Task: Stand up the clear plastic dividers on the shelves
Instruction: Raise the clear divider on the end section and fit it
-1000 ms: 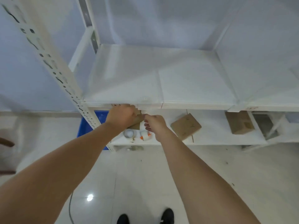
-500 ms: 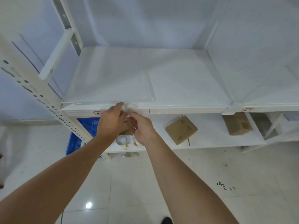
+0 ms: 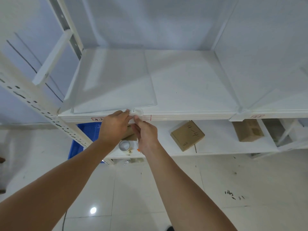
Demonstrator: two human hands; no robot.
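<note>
Lying flat on the left half of the upper shelf (image 3: 191,90), a clear plastic divider (image 3: 115,80) reaches from the back wall to the shelf's front lip, where its small rounded tab (image 3: 138,112) sits at the edge. Both hands meet at that tab. The left hand (image 3: 114,126) comes up from below and to the left, its fingers curled and its fingertips (image 3: 127,112) pinched against the tab's left side. The right hand (image 3: 146,133) rises just beside it, fingers gathered narrow, with the fingertips (image 3: 135,117) touching the tab from below and the front. The two hands touch each other under the shelf lip, so the divider's sheet lies directly beyond and above them, its near edge at their fingertips. How firmly either hand grips the tab cannot be told.

On the lower shelf (image 3: 216,147), a cardboard box (image 3: 187,135) marked in pen lies tilted to the right of the hands, and a second box (image 3: 248,130) sits farther right. A roll of tape (image 3: 124,145) shows between the forearms, and a blue crate (image 3: 86,137) stands behind the perforated upright (image 3: 33,104).
</note>
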